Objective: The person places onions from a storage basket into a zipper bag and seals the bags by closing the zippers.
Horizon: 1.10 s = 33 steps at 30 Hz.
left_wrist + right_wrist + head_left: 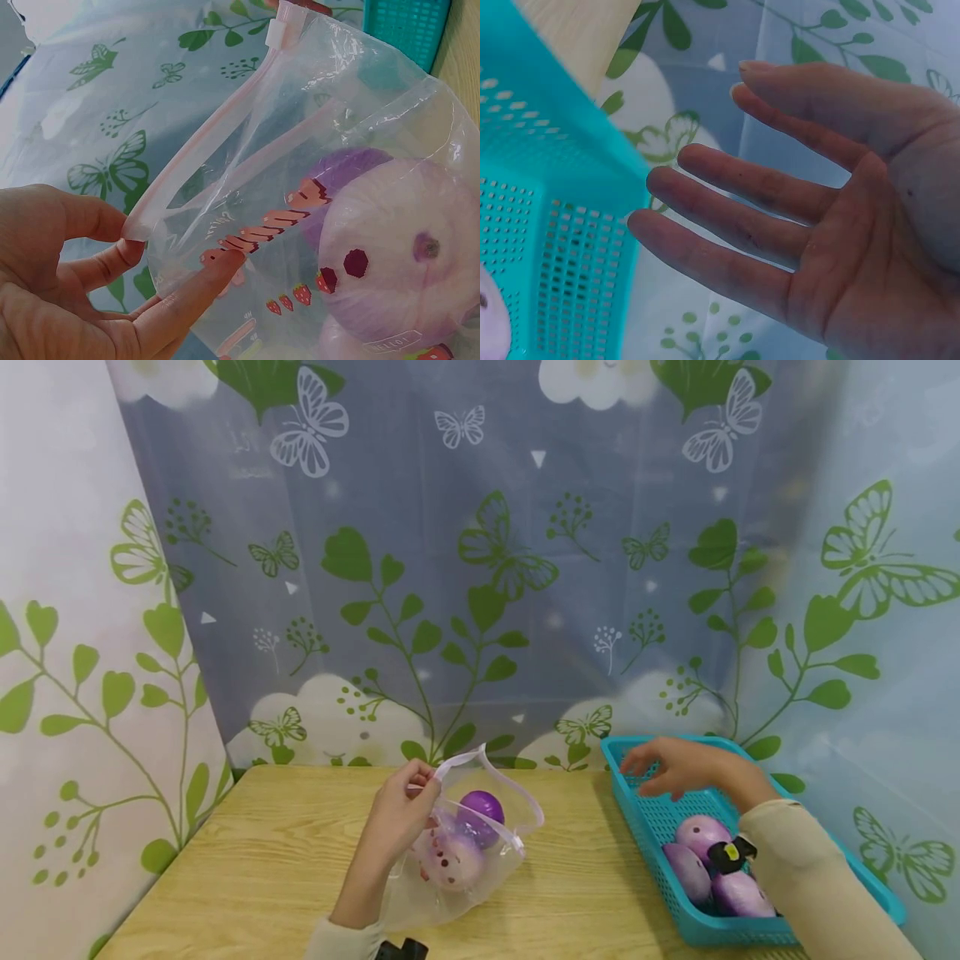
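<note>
My left hand (401,802) pinches the pink zip edge of a clear zip bag (408,902) between thumb and finger, with another finger lying against its printed side in the left wrist view. The bag's mouth gapes. Inside it are a glossy purple ball-shaped thing (483,810) and a pale pink-purple round one (405,225) with a small brown stem spot, like an artificial fruit or onion. Over the far end of a turquoise basket (637,827), my right hand (682,764) holds nothing; its fingers are spread and lightly bent in the right wrist view (802,217).
Several similar pink-purple round things (686,872) lie at the near end of the basket, partly hidden by the right wrist. The wooden table (270,860) ends at a hanging cloth (420,635) printed with leaves and butterflies, with more cloth at both sides.
</note>
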Each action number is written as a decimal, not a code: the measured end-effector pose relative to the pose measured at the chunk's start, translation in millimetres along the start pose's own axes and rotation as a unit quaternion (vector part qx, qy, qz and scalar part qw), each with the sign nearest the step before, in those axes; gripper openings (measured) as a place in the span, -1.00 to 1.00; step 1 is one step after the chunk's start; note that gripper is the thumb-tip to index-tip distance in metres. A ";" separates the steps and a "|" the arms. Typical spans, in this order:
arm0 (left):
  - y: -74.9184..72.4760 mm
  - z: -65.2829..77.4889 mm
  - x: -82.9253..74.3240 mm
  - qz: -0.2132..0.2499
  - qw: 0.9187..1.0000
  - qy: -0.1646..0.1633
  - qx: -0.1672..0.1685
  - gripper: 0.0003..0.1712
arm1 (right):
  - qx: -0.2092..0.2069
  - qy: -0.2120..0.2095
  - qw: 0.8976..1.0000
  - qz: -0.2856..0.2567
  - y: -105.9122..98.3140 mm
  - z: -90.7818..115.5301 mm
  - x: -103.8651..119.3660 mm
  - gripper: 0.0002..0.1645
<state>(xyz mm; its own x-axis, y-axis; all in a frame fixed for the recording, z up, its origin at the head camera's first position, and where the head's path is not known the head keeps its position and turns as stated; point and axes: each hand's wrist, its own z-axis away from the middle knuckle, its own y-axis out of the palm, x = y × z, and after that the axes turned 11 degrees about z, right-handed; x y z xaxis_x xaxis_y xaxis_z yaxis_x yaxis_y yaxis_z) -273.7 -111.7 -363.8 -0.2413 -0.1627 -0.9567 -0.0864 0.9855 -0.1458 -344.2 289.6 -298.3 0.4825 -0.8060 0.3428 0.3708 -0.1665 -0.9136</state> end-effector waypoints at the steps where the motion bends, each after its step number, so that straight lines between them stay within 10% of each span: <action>1: 0.0 0.0 -0.2 0.000 1.000 0.000 0.000 -0.87 | 0.000 0.003 1.000 -0.001 0.3 0.6 -3.4 -0.48; 33: 0.3 -0.3 -0.4 -0.002 1.000 0.000 -0.002 -0.88 | 0.015 0.111 0.994 -0.019 12.9 18.6 -83.5 -0.57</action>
<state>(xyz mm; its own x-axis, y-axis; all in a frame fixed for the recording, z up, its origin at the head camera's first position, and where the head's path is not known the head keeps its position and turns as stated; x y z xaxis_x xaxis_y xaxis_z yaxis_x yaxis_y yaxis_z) -274.0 -111.3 -363.3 -0.2413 -0.1667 -0.9560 -0.0913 0.9847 -0.1487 -364.9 365.4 -334.7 0.2819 -0.9054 0.3173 0.4106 -0.1850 -0.8928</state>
